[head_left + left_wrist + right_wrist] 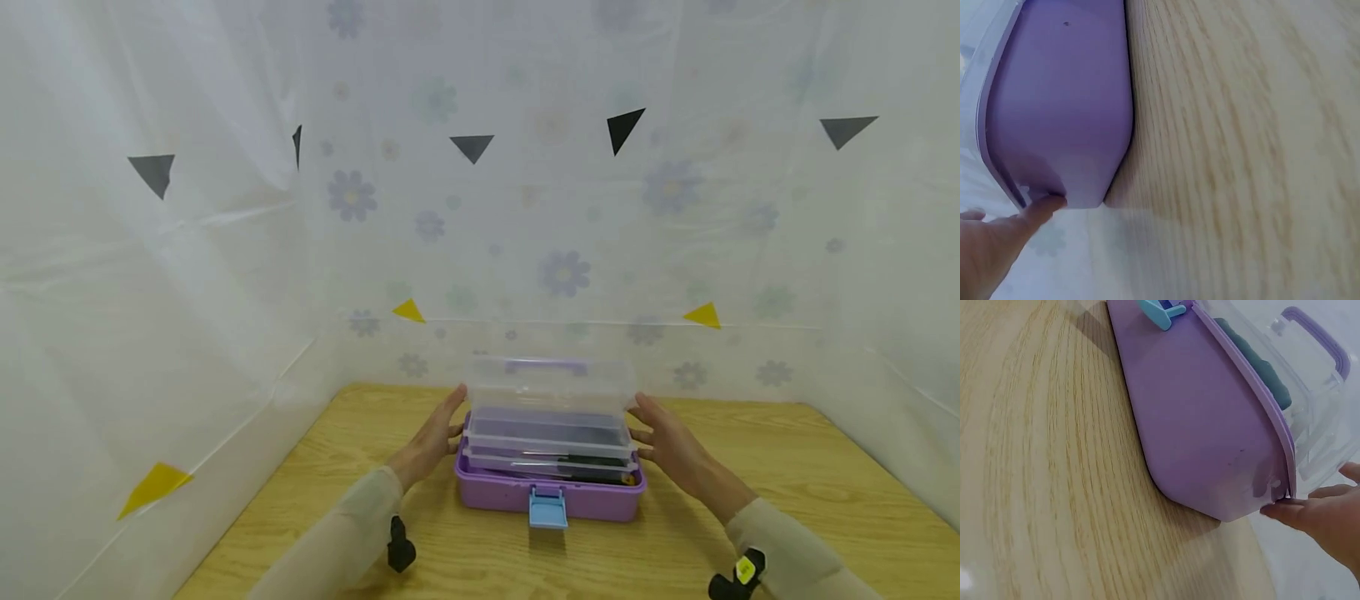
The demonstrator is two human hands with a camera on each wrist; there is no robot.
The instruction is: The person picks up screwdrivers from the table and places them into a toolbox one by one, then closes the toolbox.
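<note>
A purple plastic toolbox (502, 497) sits on the table in the head view, its clear lid (551, 387) raised at the back. A light-blue latch (548, 510) hangs down at the front. Clear trays (551, 429) stand stepped inside, and a dark-handled tool (596, 468) lies below them. My left hand (433, 435) is at the box's left side, fingers extended; in the left wrist view a fingertip touches the purple corner. Opposite it, my right hand (672, 442) reaches the right side, fingertips at the rim and lid edge. A purple handle (1322, 337) crosses the lid.
The wood-grain table (300, 517) extends around the toolbox. White flower-printed sheeting (525, 208) hangs behind it and along both sides, with black and yellow triangles stuck on.
</note>
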